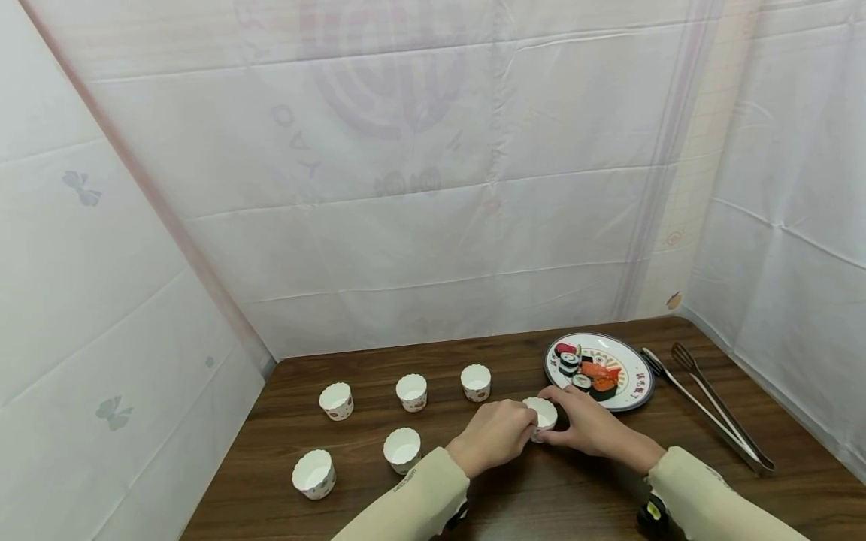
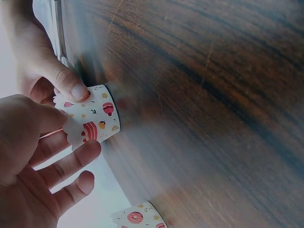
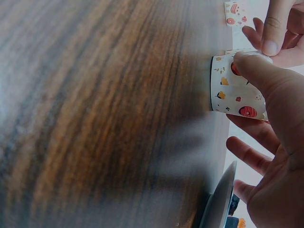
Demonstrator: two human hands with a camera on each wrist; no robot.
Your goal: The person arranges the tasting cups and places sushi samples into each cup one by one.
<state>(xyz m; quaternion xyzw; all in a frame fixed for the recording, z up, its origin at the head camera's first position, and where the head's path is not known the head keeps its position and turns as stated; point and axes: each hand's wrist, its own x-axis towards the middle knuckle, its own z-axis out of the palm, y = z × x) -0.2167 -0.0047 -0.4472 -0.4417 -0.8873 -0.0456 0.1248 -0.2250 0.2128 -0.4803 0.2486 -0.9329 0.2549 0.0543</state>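
Both hands are on one white paper baking cup (image 1: pixel 542 415) on the brown table, left of the sushi plate. My left hand (image 1: pixel 499 430) pinches its scalloped rim from the left; the remaining fingers are loosely spread in the left wrist view. From the other side my right hand (image 1: pixel 591 422) grips the cup, thumb on the printed wall (image 3: pixel 232 88) and fingers behind it. Cake and doughnut prints show on the cup (image 2: pixel 95 118) in the left wrist view. The cup's base appears to touch the tabletop.
Several similar cups stand left, among them a near cup (image 1: pixel 402 448) and a back cup (image 1: pixel 476 382). A round plate (image 1: pixel 625 361) with sushi pieces (image 1: pixel 595 372) lies beyond my right hand. Metal tongs (image 1: pixel 720 409) lie farther right. A white cloth wall (image 1: pixel 440 248) encloses the table.
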